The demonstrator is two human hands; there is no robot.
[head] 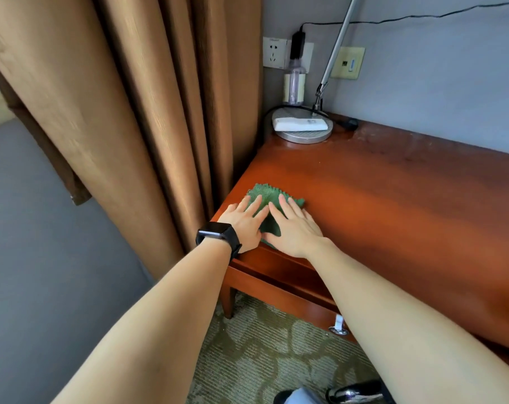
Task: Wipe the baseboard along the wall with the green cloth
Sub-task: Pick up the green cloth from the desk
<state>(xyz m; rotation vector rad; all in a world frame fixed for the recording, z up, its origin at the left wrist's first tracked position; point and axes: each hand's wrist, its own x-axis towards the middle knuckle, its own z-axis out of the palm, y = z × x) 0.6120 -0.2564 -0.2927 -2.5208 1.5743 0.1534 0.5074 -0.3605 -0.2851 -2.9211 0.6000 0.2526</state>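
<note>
- The green cloth lies on the worktop near its left front corner, just beside the curtain.
- Left hand and right hand rest flat on the cloth, fingers spread open and gripping nothing, probably pinning it flat before gathering it.
- No baseboard is visible; wiping seems not yet begun.

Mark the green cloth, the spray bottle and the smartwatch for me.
green cloth (pixel 266 193), head view, bare upper part beyond the fingers
spray bottle (pixel 294 83), head view, clear body
smartwatch (pixel 215 230), head view, screen face
</note>
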